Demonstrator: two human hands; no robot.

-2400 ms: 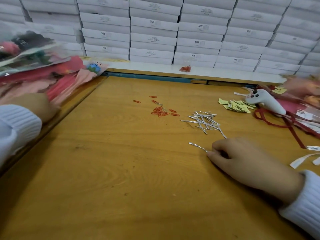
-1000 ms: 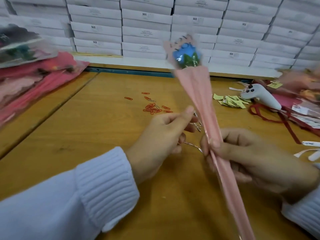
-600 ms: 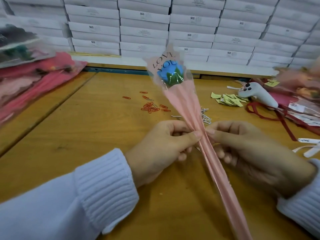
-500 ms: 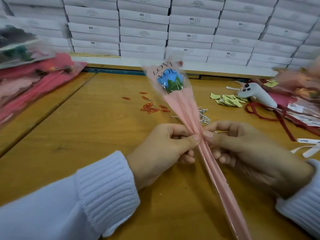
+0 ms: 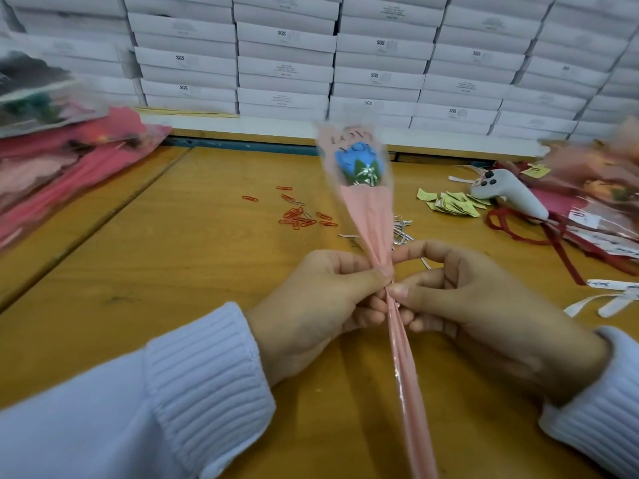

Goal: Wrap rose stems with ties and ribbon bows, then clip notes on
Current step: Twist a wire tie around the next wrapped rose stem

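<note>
Stretching out as bare wood on the near left, the table (image 5: 166, 278) offers its widest open room there, crossed by a diagonal seam; its far edge meets a white ledge under a wall of stacked white boxes (image 5: 283, 63). A blurred pile of wrapped flowers (image 5: 69, 167) overhangs the far left corner. Mid-table lie scattered red paper clips (image 5: 301, 217), and just right of them a heap of silver ties (image 5: 401, 231), partly hidden behind the wrapped rose (image 5: 368, 216). Farther right sit yellow notes (image 5: 453, 203), a white handheld controller (image 5: 508, 195), a looping red ribbon (image 5: 553, 236), more wrapped flowers along the right edge, and white strips (image 5: 615, 299) near the right cuff. The wrapped rose is held up above the table's middle, tilted, with its blue bloom at the far end and its pink sleeve running towards the near edge. The left hand (image 5: 318, 305) pinches the sleeve's narrowed neck between thumb and forefinger; the right hand (image 5: 477, 305) pinches the same spot from the other side, forefinger arched above. A silver glint shows at the pinch, too small to identify.
</note>
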